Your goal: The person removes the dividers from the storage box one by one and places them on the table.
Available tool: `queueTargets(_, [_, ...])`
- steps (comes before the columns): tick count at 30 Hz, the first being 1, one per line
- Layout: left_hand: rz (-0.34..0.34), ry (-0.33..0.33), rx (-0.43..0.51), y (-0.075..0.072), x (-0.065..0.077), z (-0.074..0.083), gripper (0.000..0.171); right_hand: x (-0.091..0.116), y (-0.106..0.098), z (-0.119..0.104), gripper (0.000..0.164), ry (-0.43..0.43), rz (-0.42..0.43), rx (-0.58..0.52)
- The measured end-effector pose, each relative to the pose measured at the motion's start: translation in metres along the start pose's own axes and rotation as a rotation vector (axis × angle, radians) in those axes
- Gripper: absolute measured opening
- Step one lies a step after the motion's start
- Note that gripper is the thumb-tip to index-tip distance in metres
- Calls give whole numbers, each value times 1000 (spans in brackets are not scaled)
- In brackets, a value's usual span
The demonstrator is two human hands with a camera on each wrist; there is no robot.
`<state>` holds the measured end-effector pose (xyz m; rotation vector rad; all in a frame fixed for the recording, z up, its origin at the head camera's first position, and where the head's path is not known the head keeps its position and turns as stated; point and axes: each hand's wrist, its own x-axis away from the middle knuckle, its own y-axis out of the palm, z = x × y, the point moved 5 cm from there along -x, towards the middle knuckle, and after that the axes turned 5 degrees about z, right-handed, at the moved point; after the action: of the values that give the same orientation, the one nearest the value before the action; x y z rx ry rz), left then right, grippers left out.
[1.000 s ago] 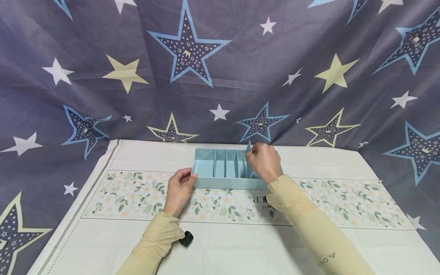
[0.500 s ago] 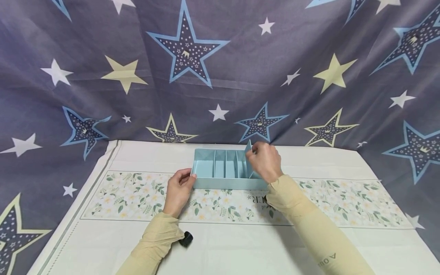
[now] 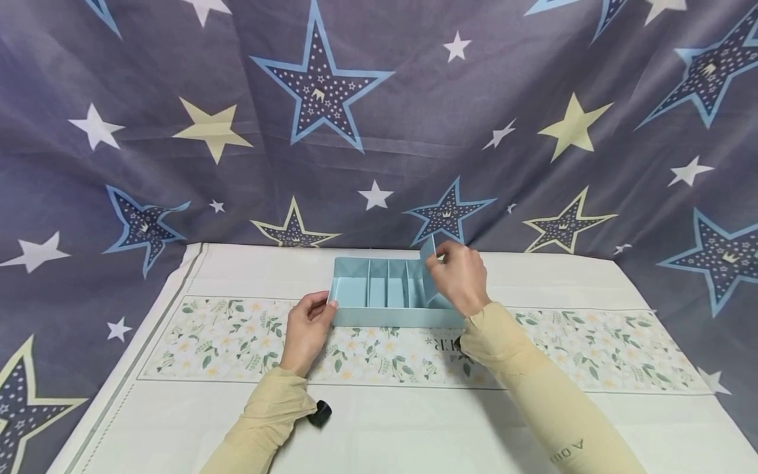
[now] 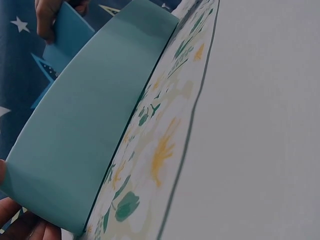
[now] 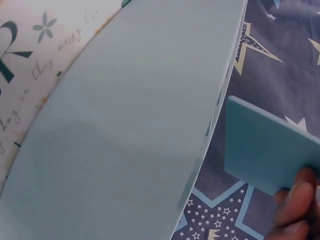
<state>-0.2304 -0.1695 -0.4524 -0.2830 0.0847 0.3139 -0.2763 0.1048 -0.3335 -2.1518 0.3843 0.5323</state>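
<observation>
A light blue rectangular box (image 3: 393, 318) stands on the table, with three upright dividers (image 3: 387, 283) splitting its inside. My left hand (image 3: 306, 334) grips the box's left end, thumb at the front corner and fingers along the outer side. Above the right part of the box, my right hand (image 3: 462, 276) pinches a loose flat divider (image 5: 265, 145) of the same blue. In the head view this divider stands up past the back rim, slightly tilted. The left wrist view also shows it sticking up behind the front wall. My right hand and sleeve hide the box's right end.
A floral printed band (image 3: 237, 339) runs across the white tablecloth (image 3: 403, 428) under the box. A small black object (image 3: 320, 414) shows beside the left cuff. A dark star-patterned curtain (image 3: 379, 131) hangs right behind the table.
My right hand has lifted the pinched divider slightly up and turned it so that more of its face shows. My left hand stays on the box's left end.
</observation>
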Motion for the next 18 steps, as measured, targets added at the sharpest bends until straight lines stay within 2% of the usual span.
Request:
queueTargets(3, [9,18,3,0,0,-3,41,1,0,0,12,18,-18,-31])
queueTargets(6, [17,0,1,-1,2,2,38,2,0,0,12,42,-37,-74])
queueTargets(11, [8,-41,8,-2,4,9,34,5,0,4,10,134,-79,-176])
queueTargets(15, [1,-43,9,-1,5,10,35,10,2,6,12,206,-116,-215])
queueTargets(16, [-2,-40,10,-1,4,10,35,11,2,6,12,214,-122,-223])
queueTargets(18, [12,-9,-5,1,0,-1,37,15,3,5,13,229,-135,-250])
